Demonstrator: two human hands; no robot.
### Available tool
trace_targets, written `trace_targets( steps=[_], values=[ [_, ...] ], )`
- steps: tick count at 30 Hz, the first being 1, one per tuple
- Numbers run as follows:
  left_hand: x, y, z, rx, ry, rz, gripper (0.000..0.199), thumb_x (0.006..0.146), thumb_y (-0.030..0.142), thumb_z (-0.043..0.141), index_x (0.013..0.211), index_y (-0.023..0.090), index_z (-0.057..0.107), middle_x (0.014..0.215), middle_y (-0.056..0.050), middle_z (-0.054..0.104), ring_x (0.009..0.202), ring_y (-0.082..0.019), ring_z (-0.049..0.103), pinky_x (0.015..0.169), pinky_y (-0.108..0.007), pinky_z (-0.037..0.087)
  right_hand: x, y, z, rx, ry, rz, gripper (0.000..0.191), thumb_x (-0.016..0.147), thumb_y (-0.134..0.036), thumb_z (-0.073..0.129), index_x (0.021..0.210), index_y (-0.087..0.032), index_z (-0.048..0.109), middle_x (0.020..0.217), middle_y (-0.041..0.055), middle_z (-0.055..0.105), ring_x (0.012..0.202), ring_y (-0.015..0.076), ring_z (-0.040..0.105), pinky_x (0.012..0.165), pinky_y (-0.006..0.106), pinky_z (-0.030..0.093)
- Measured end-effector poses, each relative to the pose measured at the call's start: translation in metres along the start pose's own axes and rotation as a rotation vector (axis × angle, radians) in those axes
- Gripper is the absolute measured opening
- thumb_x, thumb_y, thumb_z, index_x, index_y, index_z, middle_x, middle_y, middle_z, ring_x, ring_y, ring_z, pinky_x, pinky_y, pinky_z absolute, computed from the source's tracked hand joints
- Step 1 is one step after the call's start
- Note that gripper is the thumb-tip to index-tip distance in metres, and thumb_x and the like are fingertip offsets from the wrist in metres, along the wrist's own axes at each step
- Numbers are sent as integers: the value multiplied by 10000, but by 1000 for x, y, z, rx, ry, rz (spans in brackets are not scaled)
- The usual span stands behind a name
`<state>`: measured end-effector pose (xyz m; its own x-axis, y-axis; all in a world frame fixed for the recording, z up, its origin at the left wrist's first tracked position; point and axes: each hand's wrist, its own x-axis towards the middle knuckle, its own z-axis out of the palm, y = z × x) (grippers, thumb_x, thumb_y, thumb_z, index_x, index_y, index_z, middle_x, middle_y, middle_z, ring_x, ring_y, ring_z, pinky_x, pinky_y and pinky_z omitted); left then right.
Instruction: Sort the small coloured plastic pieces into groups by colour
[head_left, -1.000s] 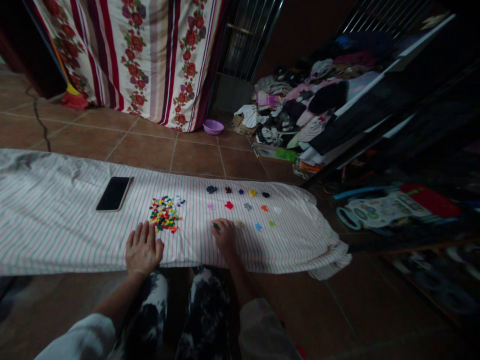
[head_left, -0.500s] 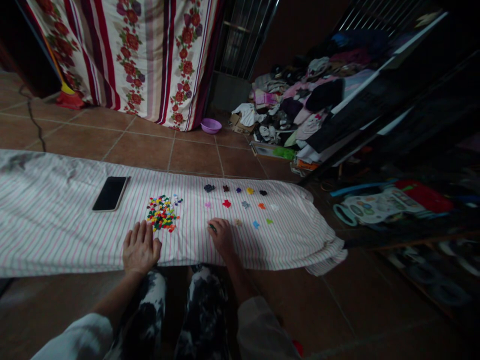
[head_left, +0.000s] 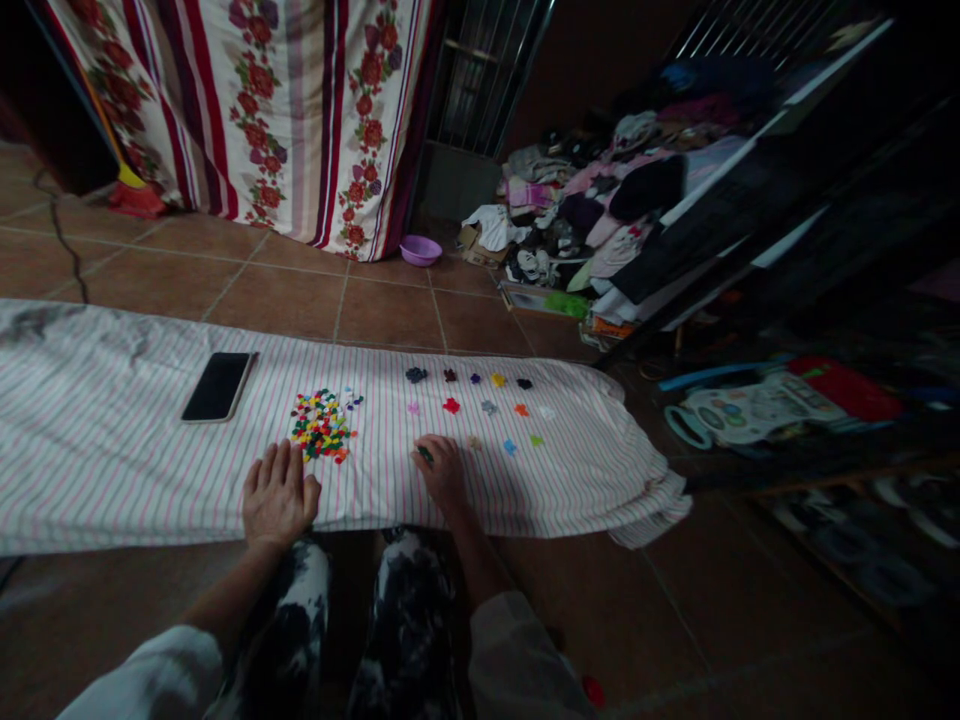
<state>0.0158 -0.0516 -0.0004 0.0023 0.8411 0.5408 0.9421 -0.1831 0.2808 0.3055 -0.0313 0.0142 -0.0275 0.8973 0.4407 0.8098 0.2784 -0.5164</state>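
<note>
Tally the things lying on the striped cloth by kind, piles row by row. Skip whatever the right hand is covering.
Phone: 1
Mixed-colour heap: 1
Far-row piles: 5
Middle-row piles: 5
Near-row piles: 3
Total: 15, leaving out the green pieces partly hidden by the right hand.

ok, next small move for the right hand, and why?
I'd probably ease the right hand off the dark green pieces, leaving them on the striped cloth. They're roughly in line with the tan cluster, blue cluster and lime cluster, each one colour, and apart from the mixed pile. Can't tell whether the hand grips the green or only covers part of it.
</note>
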Motion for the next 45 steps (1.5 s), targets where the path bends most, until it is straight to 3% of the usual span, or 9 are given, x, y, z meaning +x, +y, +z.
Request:
trace_targets(
  steps=[10,14,17,24,32,38,43,45],
  values=[
    [1,0,0,80,32,48,637,838,315,501,1441,123,425,1403,-198,538,1357,-328,448,1127,-494,303,-4,12,-15,75,-61,-41,451,844,-308,551,1269,-166,603,1241,121,642,1168,254,556,1030,446,451],
    [1,0,0,72,21,46,608,841,312,493,1411,103,465,1401,-209,536,1355,-333,447,1127,-498,300,-11,23,-21,167,-132,-4,499,817,-263,553,1312,-204,578,1314,117,597,1209,254,544,950,431,528],
    [1,-1,0,65,16,42,574,846,313,485,1371,83,509,1388,-221,543,1350,-336,451,1127,-499,300,-14,29,-22,262,-119,62,457,818,-199,517,1263,-222,616,1278,114,610,1150,231,588,823,360,584],
    [1,0,-1,49,1,35,583,847,318,491,1379,80,498,1400,-227,530,1362,-339,436,1129,-507,293,-11,30,-19,312,-89,163,375,778,-163,595,1137,-234,679,1113,78,669,829,171,654,750,326,583],
    [1,0,-1,32,2,23,627,846,323,491,1442,140,425,1413,-189,531,1369,-328,434,1129,-506,297,-5,26,-14,315,-43,172,274,795,-245,649,1063,-215,698,951,60,648,730,153,611,680,297,564],
    [0,-1,-1,29,1,27,654,842,329,500,1464,163,391,1429,-172,519,1373,-325,428,1137,-496,280,-7,17,-17,281,-38,154,273,851,-313,605,1089,-213,693,981,72,646,769,161,617,719,310,568],
    [0,-1,0,-7,-8,11,680,837,319,504,1487,186,355,1460,-157,491,1383,-328,412,1141,-501,263,-11,14,-22,250,-19,107,308,938,-263,429,1094,-206,689,1059,93,668,1006,199,629,922,377,531],
    [0,0,-1,-21,-13,5,689,833,315,509,1491,191,349,1473,-154,477,1387,-332,405,1142,-507,258,-12,13,-23,242,-24,116,313,930,-246,428,1100,-203,688,1068,96,668,1017,203,629,938,387,525]
  ],
)
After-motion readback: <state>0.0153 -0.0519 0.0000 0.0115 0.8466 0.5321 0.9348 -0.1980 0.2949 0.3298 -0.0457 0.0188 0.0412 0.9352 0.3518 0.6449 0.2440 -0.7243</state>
